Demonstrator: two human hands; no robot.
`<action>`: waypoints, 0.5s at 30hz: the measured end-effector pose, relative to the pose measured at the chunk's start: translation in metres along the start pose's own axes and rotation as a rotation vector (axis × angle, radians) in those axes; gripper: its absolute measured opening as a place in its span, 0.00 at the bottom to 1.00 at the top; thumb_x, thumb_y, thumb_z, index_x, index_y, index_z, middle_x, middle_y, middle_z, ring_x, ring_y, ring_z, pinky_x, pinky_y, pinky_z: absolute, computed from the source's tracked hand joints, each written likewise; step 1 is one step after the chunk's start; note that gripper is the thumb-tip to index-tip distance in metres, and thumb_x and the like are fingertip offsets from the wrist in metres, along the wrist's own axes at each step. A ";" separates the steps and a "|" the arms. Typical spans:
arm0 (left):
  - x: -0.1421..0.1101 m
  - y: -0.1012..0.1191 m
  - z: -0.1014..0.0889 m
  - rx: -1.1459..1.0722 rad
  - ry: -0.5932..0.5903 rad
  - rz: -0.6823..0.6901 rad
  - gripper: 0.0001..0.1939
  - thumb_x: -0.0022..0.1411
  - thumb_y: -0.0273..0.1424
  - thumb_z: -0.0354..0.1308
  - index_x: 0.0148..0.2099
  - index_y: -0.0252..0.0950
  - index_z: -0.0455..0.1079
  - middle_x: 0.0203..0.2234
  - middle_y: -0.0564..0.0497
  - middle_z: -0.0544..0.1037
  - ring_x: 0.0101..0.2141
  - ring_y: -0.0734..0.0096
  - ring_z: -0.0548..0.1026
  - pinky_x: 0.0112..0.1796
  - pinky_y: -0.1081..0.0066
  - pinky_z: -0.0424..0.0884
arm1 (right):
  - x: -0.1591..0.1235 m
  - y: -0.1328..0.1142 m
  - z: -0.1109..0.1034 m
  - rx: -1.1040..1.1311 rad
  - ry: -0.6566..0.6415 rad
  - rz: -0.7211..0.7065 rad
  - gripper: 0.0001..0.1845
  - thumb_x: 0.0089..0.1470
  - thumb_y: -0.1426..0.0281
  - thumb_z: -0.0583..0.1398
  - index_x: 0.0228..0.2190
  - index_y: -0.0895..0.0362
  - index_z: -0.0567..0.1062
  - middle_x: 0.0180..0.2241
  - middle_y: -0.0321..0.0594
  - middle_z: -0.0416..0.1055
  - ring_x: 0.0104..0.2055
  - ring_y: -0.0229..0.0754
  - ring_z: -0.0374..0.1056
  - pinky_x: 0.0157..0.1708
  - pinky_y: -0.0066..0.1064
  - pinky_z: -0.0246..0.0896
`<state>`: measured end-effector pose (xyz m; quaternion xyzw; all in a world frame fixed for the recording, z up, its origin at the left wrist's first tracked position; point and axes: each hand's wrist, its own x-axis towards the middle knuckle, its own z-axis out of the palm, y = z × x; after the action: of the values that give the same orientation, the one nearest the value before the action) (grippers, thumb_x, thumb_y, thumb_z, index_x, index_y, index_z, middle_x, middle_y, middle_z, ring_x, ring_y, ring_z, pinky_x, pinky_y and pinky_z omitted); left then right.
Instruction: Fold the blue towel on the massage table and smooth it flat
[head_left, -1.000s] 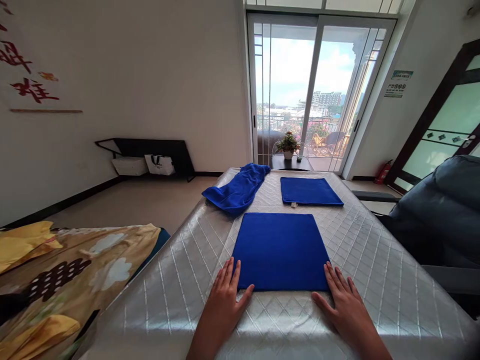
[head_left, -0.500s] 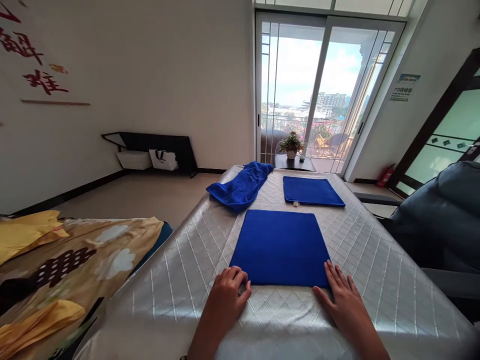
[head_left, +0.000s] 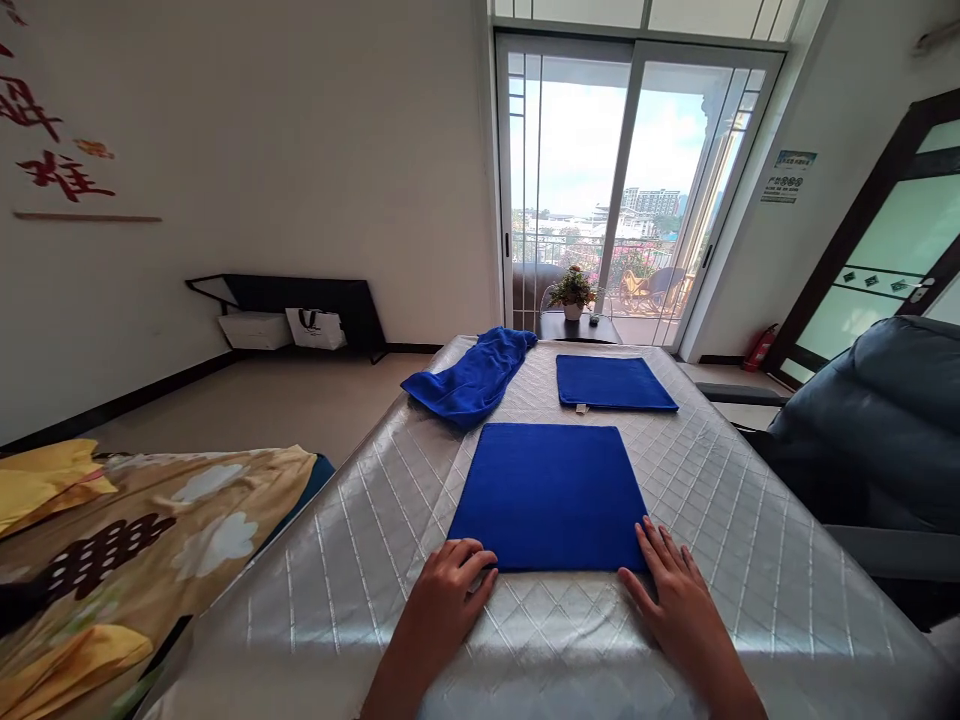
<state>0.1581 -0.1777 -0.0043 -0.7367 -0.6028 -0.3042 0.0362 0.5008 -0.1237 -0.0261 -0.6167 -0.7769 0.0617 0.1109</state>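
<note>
A blue cloth (head_left: 551, 497), flat and nearly square, lies smooth in front of me on a silvery quilted surface (head_left: 720, 500). My left hand (head_left: 452, 592) rests on its near left corner, the fingers bent slightly and the thumb a little apart. At the near right corner, my right hand (head_left: 667, 580) lies flat and open, fingertips on the cloth's edge and thumb on the silvery cover. Farther off sits a second flat blue cloth (head_left: 616, 383) with a small white tag (head_left: 582, 409) on its near edge. To its left a crumpled blue cloth (head_left: 474, 380) lies loosely heaped.
Left and lower is a patterned brown blanket (head_left: 225, 500) with yellow fabric (head_left: 49, 480). A dark padded chair (head_left: 870, 430) stands right. Beyond the far edge are a potted plant (head_left: 574, 290) on a small table and a sliding glass door (head_left: 570, 180). A black rack (head_left: 307, 295) leans by the wall.
The view has shifted slightly to the right. My left hand's fingers have straightened a little over the corner. The right hand stays at its corner, and the cloths lie as before.
</note>
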 end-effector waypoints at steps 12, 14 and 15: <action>0.002 0.005 -0.004 0.003 0.012 0.032 0.15 0.72 0.39 0.52 0.39 0.44 0.79 0.35 0.50 0.82 0.37 0.63 0.79 0.41 0.62 0.77 | 0.031 0.002 -0.056 0.006 -0.052 -0.134 0.33 0.68 0.50 0.49 0.66 0.52 0.66 0.68 0.40 0.61 0.70 0.50 0.56 0.68 0.48 0.51; 0.002 0.005 -0.005 0.002 0.015 0.032 0.16 0.72 0.40 0.51 0.39 0.44 0.79 0.35 0.50 0.82 0.36 0.64 0.79 0.40 0.63 0.77 | 0.055 -0.001 -0.076 0.029 -0.076 -0.140 0.30 0.69 0.52 0.49 0.64 0.51 0.69 0.65 0.40 0.67 0.65 0.50 0.64 0.64 0.45 0.59; 0.002 0.005 -0.005 0.003 0.014 0.030 0.16 0.72 0.40 0.51 0.38 0.44 0.79 0.35 0.50 0.82 0.36 0.64 0.79 0.40 0.63 0.77 | 0.068 -0.003 -0.083 0.034 -0.078 -0.137 0.28 0.69 0.53 0.49 0.63 0.50 0.70 0.63 0.41 0.69 0.63 0.50 0.67 0.61 0.44 0.62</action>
<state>0.1609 -0.1793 0.0021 -0.7435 -0.5919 -0.3079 0.0458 0.5044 -0.0614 0.0616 -0.5570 -0.8200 0.0913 0.0950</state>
